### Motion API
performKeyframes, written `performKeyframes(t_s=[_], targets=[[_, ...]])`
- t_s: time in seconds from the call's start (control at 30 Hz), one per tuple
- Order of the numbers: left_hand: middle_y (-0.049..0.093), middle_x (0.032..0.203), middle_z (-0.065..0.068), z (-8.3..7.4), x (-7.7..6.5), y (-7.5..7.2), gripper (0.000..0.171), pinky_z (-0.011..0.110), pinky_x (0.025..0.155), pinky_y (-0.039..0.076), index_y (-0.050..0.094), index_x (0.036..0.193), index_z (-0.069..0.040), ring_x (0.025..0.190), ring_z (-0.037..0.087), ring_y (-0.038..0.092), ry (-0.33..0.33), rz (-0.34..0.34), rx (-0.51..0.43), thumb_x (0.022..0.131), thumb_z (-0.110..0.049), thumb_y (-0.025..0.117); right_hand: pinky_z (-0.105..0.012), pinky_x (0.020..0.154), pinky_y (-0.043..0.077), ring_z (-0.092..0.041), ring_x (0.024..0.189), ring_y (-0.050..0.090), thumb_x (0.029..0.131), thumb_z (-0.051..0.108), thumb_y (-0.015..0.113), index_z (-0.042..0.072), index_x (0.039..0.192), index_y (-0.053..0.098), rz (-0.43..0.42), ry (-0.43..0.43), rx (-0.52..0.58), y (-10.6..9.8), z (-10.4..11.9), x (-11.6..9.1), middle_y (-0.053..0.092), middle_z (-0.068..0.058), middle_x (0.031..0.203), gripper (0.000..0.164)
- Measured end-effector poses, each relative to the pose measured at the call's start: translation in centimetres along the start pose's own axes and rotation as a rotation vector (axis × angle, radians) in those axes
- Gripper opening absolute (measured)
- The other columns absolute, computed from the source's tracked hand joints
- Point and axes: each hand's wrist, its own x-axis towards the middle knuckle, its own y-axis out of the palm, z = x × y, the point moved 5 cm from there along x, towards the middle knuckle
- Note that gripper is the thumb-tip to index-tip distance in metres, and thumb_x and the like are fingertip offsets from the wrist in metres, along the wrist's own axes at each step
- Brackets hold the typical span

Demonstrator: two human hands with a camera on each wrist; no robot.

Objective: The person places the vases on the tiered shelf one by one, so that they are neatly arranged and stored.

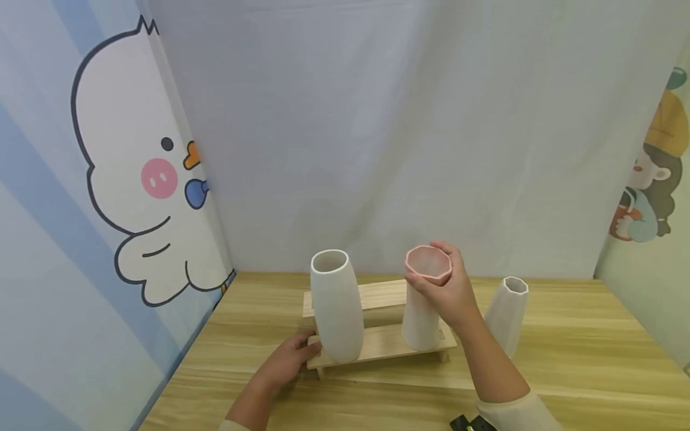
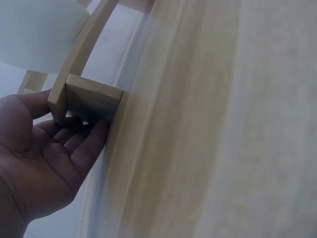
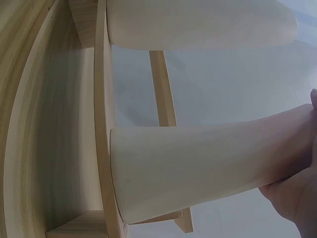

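Going left to right, clock directions as in the head view. Left hand: gripped the left end of the two-step wooden stand, thumb on the lower step, fingers curled underneath by the leg. Fingers mostly hidden from the head; left wrist view showed them, tips dark in shadow. Stand ran off toward 3 o'clock of that hand, feet on the table. Upper step partly covered by the vases.

Plain white vase at 2 o'clock of the left hand, upright on the lower step's left part; cut off in both wrist views.

Pink-rimmed vase upright on the lower step near its right end, base touching the wood, body toward 8 o'clock of the right hand. That hand gripped it just under the rim, thumb on the near side, fingers round the far side and largely hidden. Right wrist view cut off both rim and most of the hand.

Faceted white vase stood on the table at 4 o'clock of the right hand, lower part half behind the forearm. Black object at 6 o'clock, cut by the bottom edge; couldn't make out what.
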Motion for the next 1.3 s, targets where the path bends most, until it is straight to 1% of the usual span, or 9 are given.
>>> performKeyframes(t_s=[0.13, 0.33, 0.47, 0.63, 0.77, 0.93, 1.03, 1.17, 1.3], targets=[[0.057, 0.136, 0.016, 0.2, 0.2, 0.0, 0.061, 0.059, 0.107, 0.034, 0.048, 0.144, -0.006, 0.127, 0.034, 0.049, -0.003, -0.005, 0.004, 0.098, -0.044, 0.056, -0.019, 0.084, 0.05, -0.03, 0.118, 0.051, 0.085, 0.02, 0.079, 0.023, 0.151, 0.026, 0.012, -0.013, -0.011, -0.1, 0.3, -0.1, 0.042, -0.017, 0.139, 0.085], [0.06, 0.13, 0.014, 0.4, 0.2, -0.1, 0.062, 0.059, 0.106, 0.034, 0.048, 0.144, -0.006, 0.122, 0.032, 0.052, -0.015, -0.008, 0.008, 0.098, -0.046, 0.055, -0.015, 0.09, 0.045, -0.027, 0.125, 0.046, 0.086, 0.017, 0.078, 0.023, 0.154, 0.016, 0.027, -0.053, -0.014, -0.3, 0.4, -0.4, 0.034, -0.011, 0.149, 0.092], [0.061, 0.127, 0.013, 0.4, 0.2, -0.1, 0.062, 0.056, 0.105, 0.036, 0.048, 0.144, -0.006, 0.119, 0.029, 0.053, -0.02, 0.002, 0.007, 0.097, -0.046, 0.056, -0.015, 0.097, 0.041, -0.023, 0.127, 0.046, 0.088, 0.011, 0.074, 0.018, 0.154, 0.013, 0.033, -0.095, 0.01, -0.7, 0.5, -0.7, 0.039, -0.006, 0.149, 0.09], [0.063, 0.121, 0.011, 0.3, 0.1, -0.1, 0.06, 0.052, 0.102, 0.039, 0.047, 0.144, -0.005, 0.112, 0.024, 0.055, -0.013, 0.007, 0.013, 0.099, -0.044, 0.055, -0.012, 0.104, 0.034, -0.025, 0.134, 0.042, 0.09, 0.008, 0.07, 0.012, 0.153, 0.014, 0.024, -0.188, -0.055, -1.8, 1.4, -1.2, 0.04, -0.007, 0.151, 0.084], [0.063, 0.121, 0.01, 0.3, 0.0, -0.1, 0.059, 0.05, 0.1, 0.041, 0.048, 0.144, -0.005, 0.11, 0.022, 0.056, -0.018, -0.001, 0.003, 0.099, -0.042, 0.055, -0.014, 0.106, 0.033, -0.025, 0.137, 0.04, 0.091, 0.005, 0.067, 0.009, 0.152, 0.016, 0.003, -0.277, -0.145, -2.9, 2.6, -2.0, 0.04, -0.012, 0.15, 0.08], [0.063, 0.123, 0.012, 0.2, 0.0, -0.1, 0.057, 0.051, 0.099, 0.042, 0.047, 0.144, -0.004, 0.11, 0.023, 0.057, -0.009, -0.006, 0.003, 0.1, -0.039, 0.055, -0.014, 0.108, 0.03, -0.013, 0.138, 0.039, 0.09, 0.003, 0.067, 0.011, 0.152, 0.019, -0.043, -0.349, -0.243, -4.9, 3.8, -3.3, 0.041, -0.012, 0.15, 0.08], [0.062, 0.125, 0.014, 0.1, -0.1, -0.1, 0.057, 0.054, 0.101, 0.041, 0.048, 0.144, -0.004, 0.113, 0.026, 0.057, -0.007, -0.009, 0.009, 0.099, -0.039, 0.055, -0.018, 0.109, 0.028, -0.006, 0.137, 0.037, 0.09, 0.003, 0.067, 0.016, 0.153, 0.02, -0.085, -0.341, -0.277, -6.5, 4.1, -3.9, 0.041, -0.008, 0.151, 0.08], [0.058, 0.133, 0.016, 0.0, -0.2, 0.0, 0.058, 0.058, 0.106, 0.036, 0.048, 0.144, -0.005, 0.123, 0.032, 0.052, -0.018, -0.01, -0.002, 0.098, -0.04, 0.057, -0.015, 0.109, 0.027, -0.004, 0.136, 0.037, 0.091, 0.005, 0.066, 0.021, 0.153, 0.02, -0.158, -0.308, -0.292, -8.8, 4.3, -4.6, 0.04, -0.004, 0.152, 0.079], [0.055, 0.138, 0.017, 0.0, -0.3, -0.1, 0.057, 0.06, 0.108, 0.032, 0.05, 0.143, -0.006, 0.129, 0.035, 0.048, -0.026, -0.02, -0.01, 0.098, -0.04, 0.057, -0.01, 0.109, 0.025, -0.005, 0.136, 0.038, 0.091, 0.004, 0.065, 0.018, 0.153, 0.021, -0.224, -0.314, -0.288, -10.7, 4.5, -4.9, 0.041, -0.004, 0.15, 0.077]])
